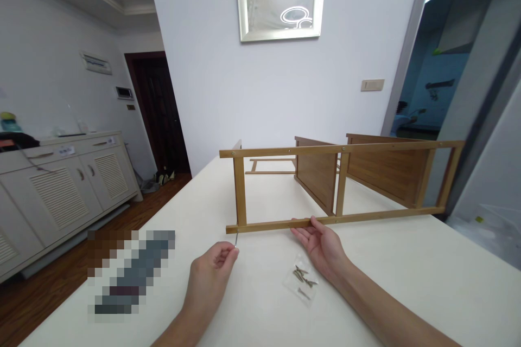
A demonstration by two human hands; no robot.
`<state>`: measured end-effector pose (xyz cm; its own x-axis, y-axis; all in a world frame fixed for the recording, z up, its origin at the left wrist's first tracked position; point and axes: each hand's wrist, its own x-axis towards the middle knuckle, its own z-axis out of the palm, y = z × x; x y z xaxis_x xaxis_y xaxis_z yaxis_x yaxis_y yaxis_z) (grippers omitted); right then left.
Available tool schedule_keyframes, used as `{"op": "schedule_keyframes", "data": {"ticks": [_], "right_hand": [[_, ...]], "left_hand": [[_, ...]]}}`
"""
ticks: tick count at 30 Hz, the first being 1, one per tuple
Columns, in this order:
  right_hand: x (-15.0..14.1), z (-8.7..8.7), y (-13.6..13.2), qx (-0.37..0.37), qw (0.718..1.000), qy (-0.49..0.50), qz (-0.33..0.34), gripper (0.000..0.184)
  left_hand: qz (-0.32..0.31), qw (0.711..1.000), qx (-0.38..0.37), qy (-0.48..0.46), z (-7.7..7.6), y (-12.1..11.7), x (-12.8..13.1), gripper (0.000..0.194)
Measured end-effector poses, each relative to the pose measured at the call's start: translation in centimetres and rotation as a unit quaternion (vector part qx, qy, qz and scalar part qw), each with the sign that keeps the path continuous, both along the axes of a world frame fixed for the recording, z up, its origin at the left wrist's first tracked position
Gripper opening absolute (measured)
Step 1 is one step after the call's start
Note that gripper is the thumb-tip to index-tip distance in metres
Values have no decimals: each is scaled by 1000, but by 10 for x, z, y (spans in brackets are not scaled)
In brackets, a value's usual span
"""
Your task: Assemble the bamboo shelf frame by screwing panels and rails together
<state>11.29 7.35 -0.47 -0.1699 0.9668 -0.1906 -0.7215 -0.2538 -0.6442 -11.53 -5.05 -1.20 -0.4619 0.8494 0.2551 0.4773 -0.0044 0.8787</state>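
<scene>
A wooden shelf rack (241, 190) lies on its side on the white table, its ladder-like side frame facing me. My left hand (214, 271) pinches a thin silver hex key (236, 239) whose upper end meets the lower rail near its left end. The tip against the wood is too small to make out. My right hand (321, 246) supports that lower rail near its middle, fingers behind and under it, thumb at the front. Just below the right hand, a clear plastic bag (300, 294) with several brass-coloured screws (301, 274) rests on the table.
Left on the white table (260, 314) lies a dark pixelated object (140, 271). A second ladder-like wooden frame (271, 172) shows behind the near one. Beyond are a white wall, a framed picture (280, 0), and a low cabinet (61, 195) at left.
</scene>
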Motion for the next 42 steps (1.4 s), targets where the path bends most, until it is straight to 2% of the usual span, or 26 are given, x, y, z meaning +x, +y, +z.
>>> {"op": "schedule_keyframes", "data": {"ticks": [4, 11, 19, 23, 29, 33, 37, 42], "right_hand": [[0, -1, 1, -1, 1000, 3, -2, 17], [0, -2, 1, -5, 1000, 4, -1, 16], [0, 0, 0, -8, 1000, -1, -2, 19], [0, 2, -2, -8, 1000, -5, -3, 20], [-1, 2, -2, -9, 1000, -6, -3, 20], [-1, 1, 0, -11, 1000, -6, -6, 21], [0, 1, 1, -12, 1000, -4, -8, 22], [0, 2, 1, -16, 1000, -5, -7, 22]], "left_hand": [[-5, 999, 15, 32, 1, 2, 1, 20], [-67, 989, 19, 134, -3, 1, -12, 21], [-74, 984, 44, 155, 5, 0, -15, 24], [-69, 992, 16, 105, 9, 4, -10, 27], [-18, 999, -18, -28, 21, 8, -8, 29], [-23, 997, -23, -74, 27, 9, -8, 27], [-25, 994, -28, -98, 26, 10, -8, 25], [-22, 994, -22, -102, 17, 13, -11, 23]]}}
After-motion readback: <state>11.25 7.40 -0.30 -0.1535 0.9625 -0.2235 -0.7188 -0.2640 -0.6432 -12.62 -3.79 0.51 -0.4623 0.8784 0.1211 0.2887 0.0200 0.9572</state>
